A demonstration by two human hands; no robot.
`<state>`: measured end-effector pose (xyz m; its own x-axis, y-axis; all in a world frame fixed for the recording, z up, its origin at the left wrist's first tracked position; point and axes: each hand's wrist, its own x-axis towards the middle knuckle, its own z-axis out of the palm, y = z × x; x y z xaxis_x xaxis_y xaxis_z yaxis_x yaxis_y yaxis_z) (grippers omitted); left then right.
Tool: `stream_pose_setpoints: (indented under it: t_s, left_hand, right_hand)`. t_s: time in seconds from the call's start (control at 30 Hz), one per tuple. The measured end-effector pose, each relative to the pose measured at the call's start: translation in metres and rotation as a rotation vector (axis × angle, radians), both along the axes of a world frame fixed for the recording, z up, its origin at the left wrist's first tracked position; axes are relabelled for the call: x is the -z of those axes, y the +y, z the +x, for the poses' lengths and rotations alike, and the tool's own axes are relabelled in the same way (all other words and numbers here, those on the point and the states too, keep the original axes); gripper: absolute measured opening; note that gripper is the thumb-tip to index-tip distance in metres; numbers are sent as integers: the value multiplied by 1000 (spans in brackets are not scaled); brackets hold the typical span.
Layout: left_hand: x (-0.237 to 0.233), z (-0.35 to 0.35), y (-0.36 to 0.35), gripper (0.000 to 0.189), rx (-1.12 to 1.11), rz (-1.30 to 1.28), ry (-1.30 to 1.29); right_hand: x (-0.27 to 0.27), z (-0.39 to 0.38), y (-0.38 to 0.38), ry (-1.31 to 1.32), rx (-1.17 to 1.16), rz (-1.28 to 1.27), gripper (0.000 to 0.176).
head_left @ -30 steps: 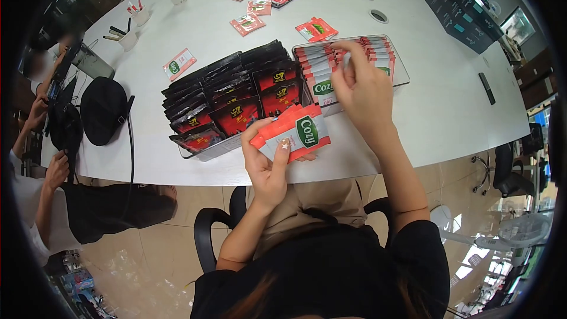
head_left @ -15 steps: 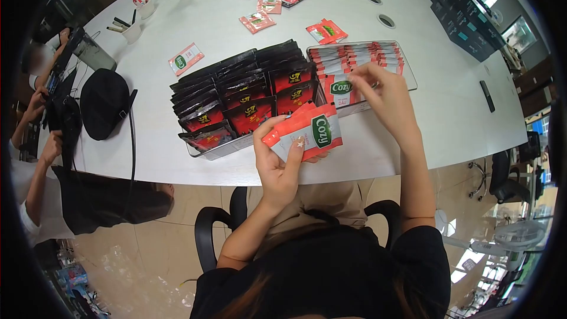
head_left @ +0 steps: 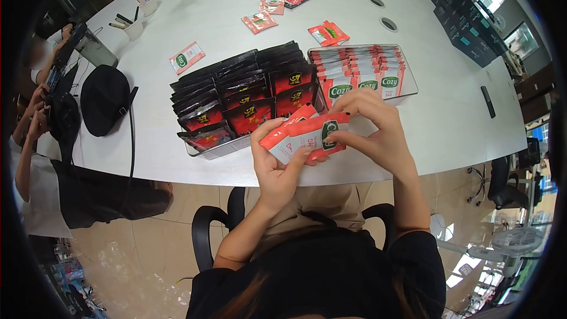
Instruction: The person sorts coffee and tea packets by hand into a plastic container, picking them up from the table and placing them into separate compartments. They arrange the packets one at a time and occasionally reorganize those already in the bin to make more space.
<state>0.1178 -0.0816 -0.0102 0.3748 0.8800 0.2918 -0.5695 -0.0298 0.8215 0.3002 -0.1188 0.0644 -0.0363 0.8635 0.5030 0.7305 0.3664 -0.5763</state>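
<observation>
A few red and white Cozy sachets [head_left: 304, 137] are fanned in my left hand [head_left: 273, 168], thumb across their front and fingers behind. My right hand [head_left: 378, 133] pinches the right end of the front sachet, its thumb covering part of the green label. Just beyond my hands, a metal tray [head_left: 409, 77] holds rows of upright Cozy sachets [head_left: 369, 81]. Left of it, another metal tray [head_left: 224, 151] is packed with black and red G7 sachets [head_left: 249, 112].
Loose sachets [head_left: 260, 22] lie scattered farther back, with one Cozy sachet [head_left: 187, 58] at the left. A black cap [head_left: 106, 100], pen cups [head_left: 134, 28], a dark box [head_left: 469, 26] and a black marker [head_left: 488, 101] are around. Other people sit at the left and far right.
My right hand has come from the Cozy tray down to the sachets in my left hand and now grips the front one. My left hand has barely moved.
</observation>
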Motion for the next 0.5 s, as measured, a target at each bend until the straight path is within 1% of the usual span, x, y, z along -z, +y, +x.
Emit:
stream_pose_setpoints:
  t_s: [0.03, 0.1, 0.13, 0.2, 0.3, 0.4, 0.43, 0.5]
  left_hand:
    - [1, 0, 0, 49, 13, -17, -23]
    - [3, 1, 1, 47, 37, -53, -71]
    - [2, 1, 1, 46, 27, -24, -19]
    - [-2, 2, 1, 44, 5, 35, 87]
    - [0, 2, 1, 44, -9, 39, 87]
    - [0, 2, 2, 45, 0, 37, 101]
    - [0, 2, 1, 45, 5, 21, 88]
    - [-1, 1, 1, 45, 14, -9, 60]
  right_hand:
    - [3, 0, -2, 33, 0, 2, 18]
    - [2, 10, -7, 230, 123, -17, 19]
    - [0, 17, -11, 329, 184, -26, 19]
    - [-10, 36, -6, 481, 315, 109, 16]
    - [-26, 68, 4, -111, 411, 164, 14]
    - [-33, 88, 13, -546, 105, -39, 16]
    - [-28, 91, 18, -598, 70, -82, 19]
    - [-18, 89, 25, -514, 46, -172, 21]
